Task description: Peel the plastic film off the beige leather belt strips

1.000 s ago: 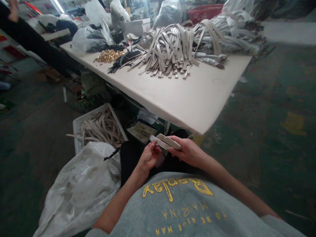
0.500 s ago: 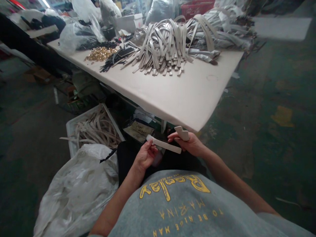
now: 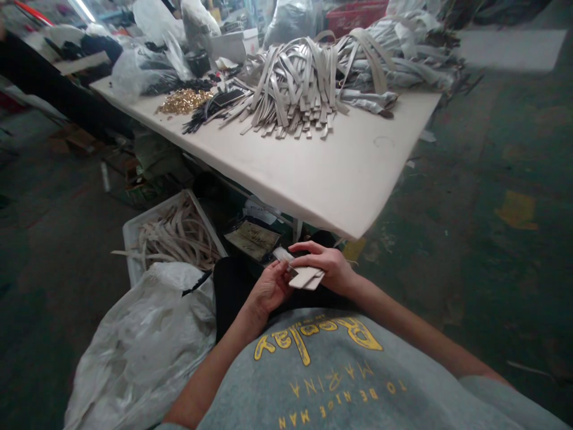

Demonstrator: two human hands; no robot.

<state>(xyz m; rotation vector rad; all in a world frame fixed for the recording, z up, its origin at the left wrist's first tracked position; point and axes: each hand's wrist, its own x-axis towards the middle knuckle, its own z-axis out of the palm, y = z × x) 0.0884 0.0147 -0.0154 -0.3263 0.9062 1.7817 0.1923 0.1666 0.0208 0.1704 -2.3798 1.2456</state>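
Note:
Close together over my lap, both hands hold pale strap pieces. My left hand (image 3: 274,286) pinches the near side of a whitish strap (image 3: 283,254), whose far end sticks out past the fingertips. From the other side my right hand (image 3: 324,266) reaches over it, fingers stretched toward the left. Flat light strap ends (image 3: 307,278) poke out below the right fingers, lying over one another. How far each strap runs between the hands is hidden by the fingers.
A large pile of grey-white straps (image 3: 298,89) lies on the pale table (image 3: 322,179), beside gold metal pieces (image 3: 184,101). At lower left stand a white bin (image 3: 129,239) of strap strips and a white plastic sack (image 3: 147,340). The table corner juts toward my hands.
My right hand has moved left and turned over, bringing its strap ends against my left hand. The strap held in the left is now mostly covered.

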